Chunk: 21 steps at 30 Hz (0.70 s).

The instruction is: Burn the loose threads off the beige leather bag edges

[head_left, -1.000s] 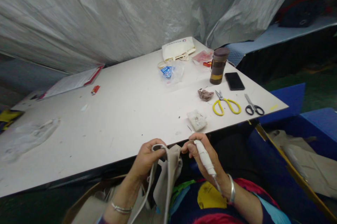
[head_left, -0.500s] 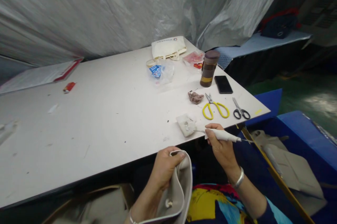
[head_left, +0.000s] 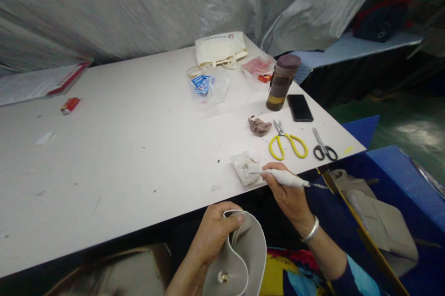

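My left hand [head_left: 217, 231] pinches the rim of a beige leather-like bag [head_left: 251, 245], held below the table's front edge. Its mouth gapes toward me, and a small gold-coloured metal fitting [head_left: 223, 277] shows on one panel. Between the fingers of my right hand [head_left: 287, 194] is a white-handled tool [head_left: 287, 178], gripped like a pen, with a thin metal piece at each end. The tool's left tip reaches over a whitish pad in clear wrapping [head_left: 239, 173] near the table edge; I cannot tell if it touches. A small dark spot marks the pad.
Yellow-handled scissors [head_left: 277, 148], black-handled scissors [head_left: 320, 152], a crumpled brown cloth [head_left: 259, 127], a phone [head_left: 300, 108] and a brown bottle [head_left: 281, 86] lie or stand at the right. Behind are plastic wrappers [head_left: 217, 85] and a cream tote [head_left: 220, 49]. A blue bin [head_left: 399, 180] holds beige pieces.
The tool's tip has moved left over the pad with my right hand. The bag's mouth has turned and widened, showing more of its inside and the metal fitting. The view has shifted slightly.
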{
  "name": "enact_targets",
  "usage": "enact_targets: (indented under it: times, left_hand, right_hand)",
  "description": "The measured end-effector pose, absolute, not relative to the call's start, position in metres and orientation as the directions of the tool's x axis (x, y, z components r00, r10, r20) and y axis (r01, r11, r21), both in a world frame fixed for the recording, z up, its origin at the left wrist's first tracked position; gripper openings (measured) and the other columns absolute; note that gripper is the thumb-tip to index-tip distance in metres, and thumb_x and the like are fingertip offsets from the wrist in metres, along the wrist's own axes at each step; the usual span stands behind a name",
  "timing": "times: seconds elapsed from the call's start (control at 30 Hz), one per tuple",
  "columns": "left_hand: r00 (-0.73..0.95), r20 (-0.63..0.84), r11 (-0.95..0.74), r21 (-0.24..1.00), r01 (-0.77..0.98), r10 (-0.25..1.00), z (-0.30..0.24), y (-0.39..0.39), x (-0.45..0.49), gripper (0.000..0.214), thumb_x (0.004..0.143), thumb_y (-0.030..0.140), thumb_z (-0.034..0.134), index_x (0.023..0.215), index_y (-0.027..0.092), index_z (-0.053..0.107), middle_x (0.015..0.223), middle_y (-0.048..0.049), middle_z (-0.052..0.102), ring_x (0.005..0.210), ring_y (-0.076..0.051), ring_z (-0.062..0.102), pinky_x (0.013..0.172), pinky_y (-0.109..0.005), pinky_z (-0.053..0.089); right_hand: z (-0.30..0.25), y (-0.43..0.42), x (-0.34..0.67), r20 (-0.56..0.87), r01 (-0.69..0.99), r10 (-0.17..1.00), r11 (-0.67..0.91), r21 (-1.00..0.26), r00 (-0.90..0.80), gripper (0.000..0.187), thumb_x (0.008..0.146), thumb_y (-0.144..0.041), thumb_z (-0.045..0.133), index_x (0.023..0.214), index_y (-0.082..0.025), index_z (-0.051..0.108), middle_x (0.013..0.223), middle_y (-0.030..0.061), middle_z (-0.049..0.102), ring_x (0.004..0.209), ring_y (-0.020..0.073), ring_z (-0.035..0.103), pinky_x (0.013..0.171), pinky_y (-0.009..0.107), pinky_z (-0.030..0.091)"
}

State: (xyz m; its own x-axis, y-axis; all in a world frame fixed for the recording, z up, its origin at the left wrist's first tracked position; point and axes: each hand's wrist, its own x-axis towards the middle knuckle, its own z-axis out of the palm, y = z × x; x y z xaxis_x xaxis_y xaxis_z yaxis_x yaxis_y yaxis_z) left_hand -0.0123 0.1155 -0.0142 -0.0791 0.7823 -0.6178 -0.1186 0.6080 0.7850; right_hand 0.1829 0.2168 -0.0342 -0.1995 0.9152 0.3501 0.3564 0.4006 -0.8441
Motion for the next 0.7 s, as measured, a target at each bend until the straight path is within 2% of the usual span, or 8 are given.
enact_targets:
  times: [0.33, 0.5, 0.6, 0.7]
  left_hand:
    - [0.006, -0.614, 0.613, 0.789, 0.05, 0.789, -0.004, 0.128, -0.014, 0.028, 0.071, 0.041, 0.076, 0.08, 0.014, 0.071, 0.065, 0.0006, 0.059, 0.063, -0.015, 0.047, 0.062, -0.028, 0.037]
    - [-0.003, -0.627, 0.626, 0.778, 0.042, 0.779, -0.006, 0.127, -0.015, 0.027, 0.071, 0.04, 0.076, 0.08, 0.015, 0.07, 0.065, 0.001, 0.059, 0.062, -0.014, 0.047, 0.061, -0.027, 0.038]
    - [-0.029, -0.632, 0.632, 0.772, 0.063, 0.775, -0.006, 0.125, -0.014, 0.028, 0.07, 0.041, 0.077, 0.08, 0.015, 0.072, 0.066, 0.0001, 0.06, 0.063, -0.015, 0.049, 0.061, -0.027, 0.038]
    - [-0.04, -0.638, 0.639, 0.764, 0.088, 0.769, -0.005, 0.125, -0.012, 0.03, 0.071, 0.042, 0.078, 0.081, 0.014, 0.074, 0.067, -0.0009, 0.061, 0.063, -0.015, 0.049, 0.06, -0.027, 0.038]
  right_hand:
    - [-0.03, 0.224, 0.181, 0.323, 0.383, 0.916, 0.394, -0.835, -0.237, 0.019, 0.102, -0.04, 0.064, 0.099, -0.022, 0.067, 0.086, 0.0022, 0.069, 0.076, 0.0181, 0.067, 0.075, 0.03, 0.054]
    - [-0.028, 0.221, 0.183, 0.308, 0.338, 0.938, 0.345, -0.876, -0.159, 0.02, 0.101, -0.041, 0.065, 0.098, -0.022, 0.067, 0.081, 0.0009, 0.068, 0.07, 0.0175, 0.064, 0.071, 0.03, 0.053]
    - [-0.025, 0.211, 0.186, 0.212, 0.23, 0.972, 0.229, -0.946, -0.096, 0.022, 0.103, -0.042, 0.061, 0.097, -0.021, 0.066, 0.071, -0.001, 0.067, 0.064, 0.0169, 0.064, 0.068, 0.029, 0.052]
    - [-0.024, 0.195, 0.188, 0.041, 0.063, 0.979, 0.055, -0.996, -0.202, 0.029, 0.104, -0.046, 0.058, 0.092, -0.02, 0.065, 0.063, -0.0015, 0.066, 0.059, 0.0165, 0.064, 0.061, 0.027, 0.051]
